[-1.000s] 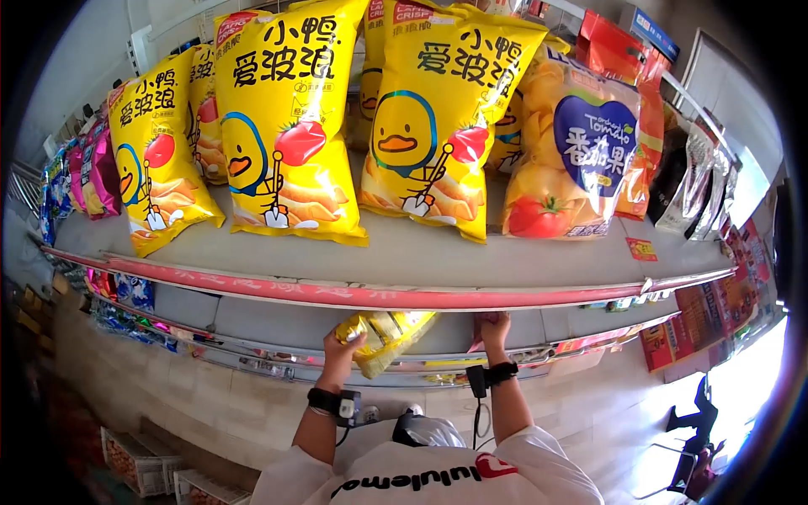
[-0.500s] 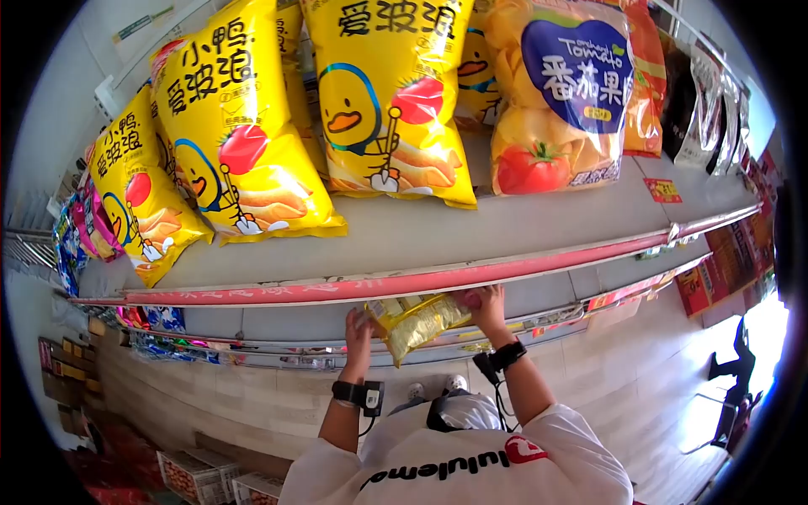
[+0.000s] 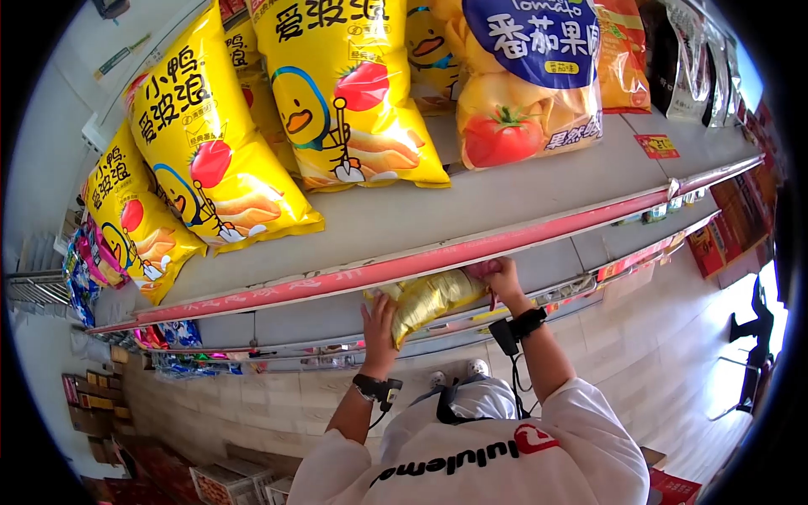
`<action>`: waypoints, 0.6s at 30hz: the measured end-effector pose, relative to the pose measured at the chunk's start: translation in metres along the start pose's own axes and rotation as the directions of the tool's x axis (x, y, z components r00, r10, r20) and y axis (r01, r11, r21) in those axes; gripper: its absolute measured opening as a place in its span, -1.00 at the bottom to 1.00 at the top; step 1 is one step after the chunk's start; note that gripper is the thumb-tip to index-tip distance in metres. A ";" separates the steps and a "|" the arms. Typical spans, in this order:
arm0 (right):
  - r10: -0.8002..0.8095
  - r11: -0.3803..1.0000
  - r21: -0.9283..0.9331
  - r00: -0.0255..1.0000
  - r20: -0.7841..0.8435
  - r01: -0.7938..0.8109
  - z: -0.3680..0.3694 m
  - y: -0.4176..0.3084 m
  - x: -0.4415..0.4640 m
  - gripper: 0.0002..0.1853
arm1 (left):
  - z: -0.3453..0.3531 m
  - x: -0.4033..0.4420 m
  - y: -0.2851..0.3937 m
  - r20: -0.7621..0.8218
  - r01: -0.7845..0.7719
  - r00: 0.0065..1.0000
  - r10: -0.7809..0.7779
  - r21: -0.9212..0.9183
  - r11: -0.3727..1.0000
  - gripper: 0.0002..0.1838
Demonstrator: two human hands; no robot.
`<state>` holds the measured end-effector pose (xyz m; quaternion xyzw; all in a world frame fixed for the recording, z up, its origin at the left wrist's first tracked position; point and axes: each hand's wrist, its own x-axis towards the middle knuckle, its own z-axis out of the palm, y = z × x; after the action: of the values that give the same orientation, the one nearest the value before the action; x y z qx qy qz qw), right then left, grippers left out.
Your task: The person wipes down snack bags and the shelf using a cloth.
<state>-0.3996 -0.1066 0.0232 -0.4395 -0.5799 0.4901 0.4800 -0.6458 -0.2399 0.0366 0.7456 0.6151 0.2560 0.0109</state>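
On the lower shelf lies a shiny gold-and-yellow snack bag [image 3: 433,305], partly hidden under the upper shelf's edge. My left hand [image 3: 380,335] is at its left end, fingers stretched out and touching it, some fingertips out of sight. At the right end, my right hand [image 3: 507,284] has its fingers closed round a pinkish part [image 3: 482,269]; whether that belongs to the same bag I cannot tell. Above, yellow chip bags with a duck print [image 3: 337,109] and a clear tomato-print snack bag [image 3: 530,93] stand on the upper shelf.
The upper shelf's red front strip [image 3: 421,259] runs just above my hands. Silver-and-black pouches [image 3: 686,71] stand at the far right, with a price tag [image 3: 656,146] nearby. Crates [image 3: 227,486] sit on the floor at lower left, and boxes [image 3: 730,223] are at the right.
The view has shifted and tilted. My left hand has moved in against the bag's left end with its fingers laid on it. The bag has turned and shows more gold foil.
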 end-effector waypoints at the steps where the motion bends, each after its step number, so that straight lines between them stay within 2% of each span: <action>1: 0.002 1.000 0.030 0.993 -0.116 0.001 0.000 -0.001 0.001 -0.87 | -0.005 0.005 0.001 -0.069 0.004 0.998 -0.009 -0.078 0.997 -0.36; 2: 0.007 0.999 0.035 0.993 -0.120 -0.002 0.000 -0.003 0.000 -0.87 | -0.011 0.009 0.003 -0.133 0.005 0.991 -0.026 -0.155 0.988 -0.41; 3: -0.156 0.988 -0.031 0.955 -0.253 0.154 -0.001 -0.005 -0.002 -0.87 | -0.013 0.011 0.011 -0.250 0.047 0.963 -0.101 -0.214 0.976 -0.53; 4: -0.315 0.949 -0.117 0.874 -0.370 0.292 0.000 -0.027 -0.006 -0.85 | -0.013 0.010 0.013 -0.239 0.047 0.966 -0.097 -0.209 0.977 -0.53; 5: -0.543 0.818 -0.412 0.774 -0.325 0.401 0.006 -0.080 -0.015 -0.81 | -0.012 0.008 0.014 -0.144 0.176 0.946 -0.290 -0.523 0.834 -0.59; 6: -0.400 0.917 -0.161 0.846 -0.352 0.366 0.018 -0.062 -0.023 -0.76 | -0.011 0.007 0.016 0.008 0.288 0.899 -0.437 -0.763 0.579 -0.64; 7: -0.401 0.916 -0.116 0.856 -0.326 0.385 0.034 -0.082 -0.034 -0.77 | -0.002 0.004 0.011 -0.004 0.261 0.904 -0.427 -0.785 0.562 -0.65; 8: -0.505 0.858 -0.229 0.838 -0.208 0.460 0.046 -0.096 -0.042 -0.76 | 0.000 0.005 0.015 0.000 0.262 0.908 -0.420 -0.782 0.565 -0.65; 9: -0.609 0.778 -0.222 0.793 -0.033 0.588 0.057 -0.110 -0.046 -0.77 | 0.003 0.007 0.020 0.001 0.242 0.895 -0.447 -0.841 0.483 -0.64; 10: -0.589 0.751 -0.211 0.779 0.213 0.626 0.066 -0.120 -0.050 -0.64 | 0.004 0.008 0.026 0.006 0.219 0.881 -0.473 -0.892 0.396 -0.62; 11: -0.657 0.641 -0.358 0.727 0.201 0.679 0.082 -0.108 -0.058 -0.64 | 0.003 0.013 0.032 -0.055 0.113 0.915 -0.399 -0.916 0.386 -0.63; 12: -0.607 0.645 -0.373 0.744 0.279 0.666 0.095 -0.096 -0.064 -0.65 | 0.006 0.009 0.030 -0.050 0.115 0.919 -0.392 -0.915 0.388 -0.63; 14: -0.566 0.583 -0.481 0.752 0.338 0.655 0.105 -0.075 -0.068 -0.67 | 0.009 -0.002 0.026 -0.002 0.195 0.921 -0.389 -0.863 0.466 -0.66; 15: -0.565 0.585 -0.483 0.755 0.332 0.651 0.104 -0.069 -0.066 -0.67 | 0.008 -0.005 0.032 0.059 0.260 0.877 -0.477 -0.893 0.368 -0.68; 16: -0.581 0.577 -0.501 0.755 0.304 0.646 0.099 -0.066 -0.061 -0.71 | 0.010 -0.007 0.029 0.060 0.259 0.879 -0.473 -0.893 0.369 -0.68; 18: -0.594 0.569 -0.516 0.754 0.280 0.640 0.085 -0.062 -0.053 -0.74 | 0.018 -0.016 0.024 0.001 0.359 0.851 -0.525 -0.732 0.580 -0.72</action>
<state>-0.4781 -0.1791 0.0733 -0.3155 -0.8347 0.1052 0.4390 -0.6187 -0.2546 0.0230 0.4715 0.6324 0.5402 0.2932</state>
